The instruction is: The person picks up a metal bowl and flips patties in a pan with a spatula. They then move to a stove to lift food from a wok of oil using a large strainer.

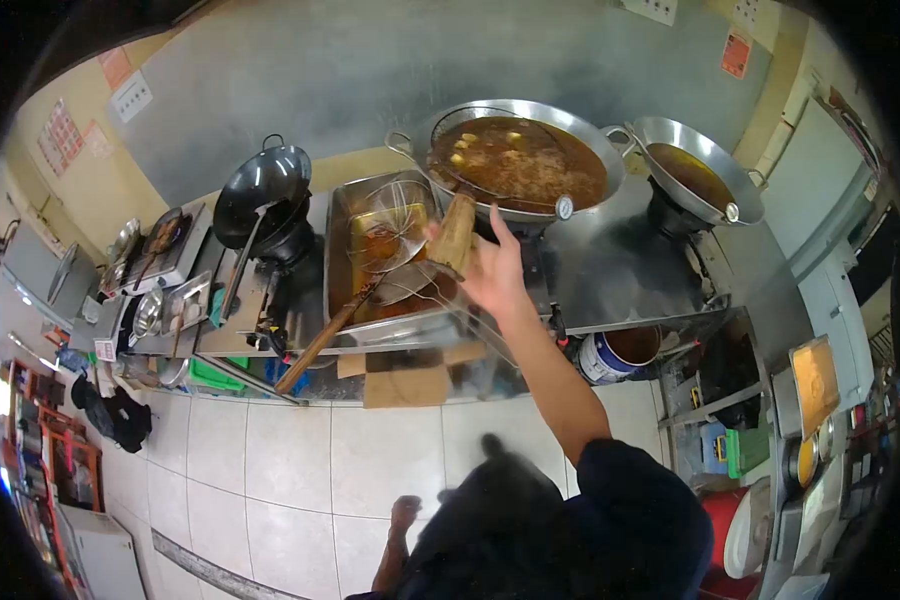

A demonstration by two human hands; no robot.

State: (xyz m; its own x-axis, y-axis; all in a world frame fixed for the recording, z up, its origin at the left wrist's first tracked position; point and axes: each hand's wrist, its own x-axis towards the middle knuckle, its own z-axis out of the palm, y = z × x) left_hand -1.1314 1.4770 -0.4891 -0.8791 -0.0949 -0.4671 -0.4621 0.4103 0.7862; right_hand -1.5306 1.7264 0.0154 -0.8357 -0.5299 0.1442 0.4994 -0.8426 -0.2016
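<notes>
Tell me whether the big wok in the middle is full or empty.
Full: the big wok holds brown liquid nearly to its rim, with pale pieces floating near its left edge.

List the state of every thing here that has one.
Large wok: full of brown liquid, pieces floating.
Smaller wok: holds amber liquid.
Black wok: tilted, ladle inside.
Steel tray: holds wire skimmers.
Right hand: raised, shut on wooden handle.
Left hand: hanging low, grip unclear.
</notes>
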